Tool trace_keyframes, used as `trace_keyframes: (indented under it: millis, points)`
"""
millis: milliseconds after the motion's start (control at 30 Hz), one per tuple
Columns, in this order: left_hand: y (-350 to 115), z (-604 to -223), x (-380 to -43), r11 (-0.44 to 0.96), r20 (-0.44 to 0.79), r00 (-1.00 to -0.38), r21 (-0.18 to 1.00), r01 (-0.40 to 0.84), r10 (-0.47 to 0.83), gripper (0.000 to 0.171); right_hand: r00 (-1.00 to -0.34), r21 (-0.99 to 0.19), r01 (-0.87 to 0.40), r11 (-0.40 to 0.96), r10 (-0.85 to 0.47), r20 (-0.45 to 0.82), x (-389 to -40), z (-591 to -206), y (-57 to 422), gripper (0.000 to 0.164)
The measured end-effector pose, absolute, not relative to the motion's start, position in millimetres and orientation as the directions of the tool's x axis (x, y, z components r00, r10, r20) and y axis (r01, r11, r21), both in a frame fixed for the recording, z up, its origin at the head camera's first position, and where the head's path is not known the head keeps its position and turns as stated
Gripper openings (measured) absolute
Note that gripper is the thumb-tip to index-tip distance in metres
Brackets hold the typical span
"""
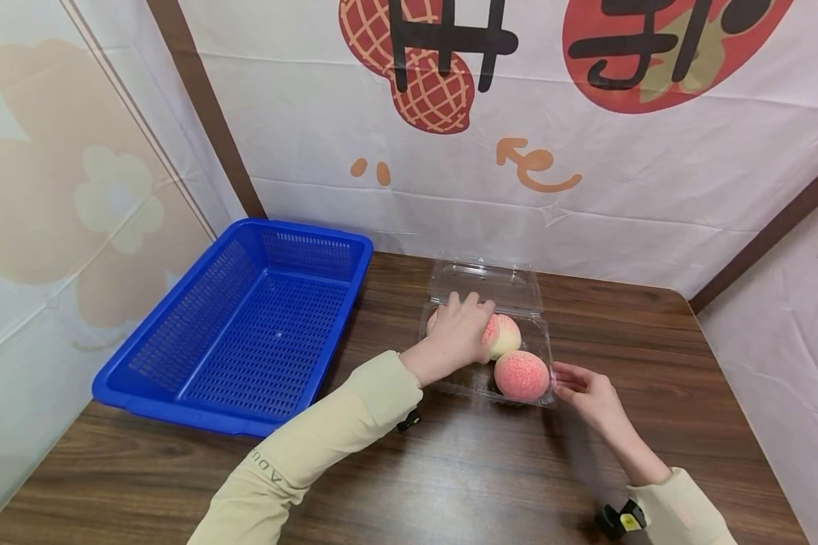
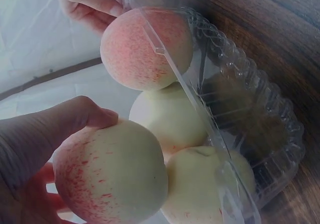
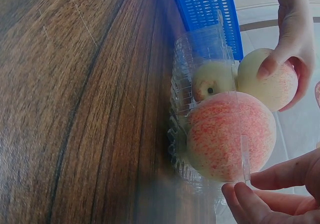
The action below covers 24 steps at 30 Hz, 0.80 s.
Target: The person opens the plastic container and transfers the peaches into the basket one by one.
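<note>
My left hand (image 1: 458, 333) reaches over a clear plastic clamshell box (image 2: 286, 149) and grips a pale, red-flecked peach (image 2: 117, 174), thumb on top and fingers round its far side. In the right wrist view that peach sits above the box's rim. Several other peaches lie in the box: a pinker peach (image 1: 521, 375) in the near right corner, a cream-coloured peach (image 2: 167, 115) behind it and another pale peach (image 2: 202, 184) beside the held one. My right hand (image 1: 589, 393) pinches the box's right rim between thumb and fingers. The clear lid (image 1: 484, 284) stands folded back.
A large blue plastic basket (image 1: 346, 333) with slotted walls stands to the left on the dark wooden table (image 1: 463, 469). White printed cloth (image 1: 286, 136) hangs behind the table and along both sides.
</note>
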<state>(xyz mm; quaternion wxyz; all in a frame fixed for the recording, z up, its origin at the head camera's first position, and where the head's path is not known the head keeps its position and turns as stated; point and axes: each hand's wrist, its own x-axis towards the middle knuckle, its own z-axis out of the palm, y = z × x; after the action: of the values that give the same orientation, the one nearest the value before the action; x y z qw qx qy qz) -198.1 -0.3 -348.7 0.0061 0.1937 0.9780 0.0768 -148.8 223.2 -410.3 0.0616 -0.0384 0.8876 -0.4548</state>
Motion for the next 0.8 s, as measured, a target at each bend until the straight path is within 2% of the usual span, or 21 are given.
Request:
trace_keyframes:
  millis: [200, 800]
  points:
    - [-1.9, -350.6, -198.5, 0.909, 0.087, -0.915, 0.113, 0.401, 0.393, 0.065, -0.989, -0.819, -0.003, 0.574, -0.124, -0.084, -147.4, -410.4, 222.9, 0.037]
    - [-5.5, -351.1, -204.1, 0.911, 0.09, -0.916, 0.105, 0.398, 0.39, 0.068, -0.991, -0.805, -0.019, 0.593, -0.117, -0.063, -146.1, -411.0, 222.1, 0.036]
